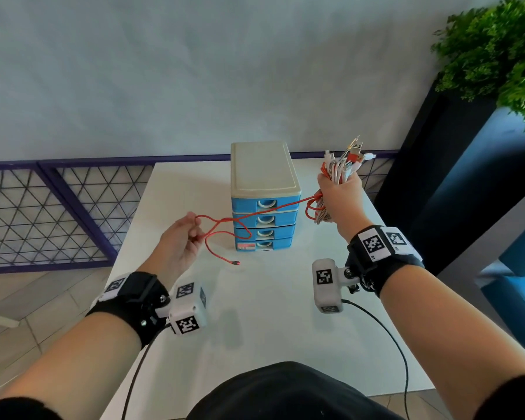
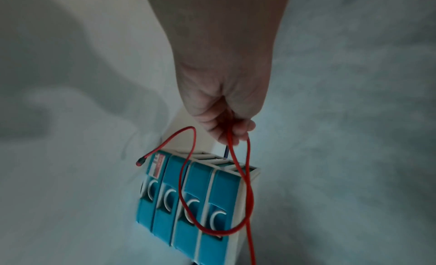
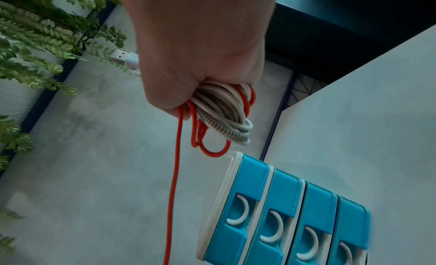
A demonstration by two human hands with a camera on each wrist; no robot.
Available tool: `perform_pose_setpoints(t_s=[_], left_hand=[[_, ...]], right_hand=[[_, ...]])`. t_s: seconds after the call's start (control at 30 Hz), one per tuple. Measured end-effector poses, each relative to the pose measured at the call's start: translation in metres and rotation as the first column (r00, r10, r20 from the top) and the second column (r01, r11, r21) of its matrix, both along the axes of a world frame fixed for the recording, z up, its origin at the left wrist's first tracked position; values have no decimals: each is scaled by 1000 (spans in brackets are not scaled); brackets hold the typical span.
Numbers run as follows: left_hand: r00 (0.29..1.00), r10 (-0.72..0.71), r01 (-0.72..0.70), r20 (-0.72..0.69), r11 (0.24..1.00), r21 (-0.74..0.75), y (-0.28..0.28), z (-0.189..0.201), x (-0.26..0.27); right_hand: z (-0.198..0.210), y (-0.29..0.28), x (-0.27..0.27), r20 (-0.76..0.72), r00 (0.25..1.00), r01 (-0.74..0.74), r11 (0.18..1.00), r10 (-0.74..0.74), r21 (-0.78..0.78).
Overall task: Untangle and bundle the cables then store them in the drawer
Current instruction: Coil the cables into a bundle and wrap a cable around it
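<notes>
My right hand [image 1: 340,192] [image 3: 200,67] is raised to the right of the drawer unit and grips a bundle of white and red cables [image 1: 343,165] [image 3: 224,116]; plugs stick out above the fist. A red cable [image 1: 273,207] [image 2: 247,185] [image 3: 174,185] runs from that bundle across the drawer fronts to my left hand [image 1: 182,237] [image 2: 226,105], which pinches it. Its loose end with a small plug [image 1: 235,263] [image 2: 141,162] hangs just above the table. The blue drawer unit [image 1: 264,201] [image 2: 195,203] [image 3: 295,213] has several drawers, all closed.
The white table [image 1: 270,313] holds only the drawer unit, near its far edge. A purple mesh railing [image 1: 43,213] runs behind and to the left. A dark planter with a green plant [image 1: 497,50] stands at the right. Black wires hang from both wrist cameras.
</notes>
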State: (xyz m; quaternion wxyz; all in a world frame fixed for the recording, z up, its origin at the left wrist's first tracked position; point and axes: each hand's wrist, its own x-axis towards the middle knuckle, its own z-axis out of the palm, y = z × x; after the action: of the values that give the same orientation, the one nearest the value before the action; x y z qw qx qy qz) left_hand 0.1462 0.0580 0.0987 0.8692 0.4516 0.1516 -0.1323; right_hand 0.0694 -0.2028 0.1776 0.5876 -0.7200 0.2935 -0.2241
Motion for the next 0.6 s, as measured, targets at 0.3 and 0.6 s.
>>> perform_pose_setpoints(t_s=[0.3, 0.6], left_hand=[[836, -504, 167, 218, 612, 773, 27, -11, -11], [997, 70, -74, -33, 986, -148, 13, 3, -12]], right_hand=[[10, -6, -1, 116, 990, 63, 992, -76, 107], [1, 0, 5, 105, 993, 35, 992, -48, 123]])
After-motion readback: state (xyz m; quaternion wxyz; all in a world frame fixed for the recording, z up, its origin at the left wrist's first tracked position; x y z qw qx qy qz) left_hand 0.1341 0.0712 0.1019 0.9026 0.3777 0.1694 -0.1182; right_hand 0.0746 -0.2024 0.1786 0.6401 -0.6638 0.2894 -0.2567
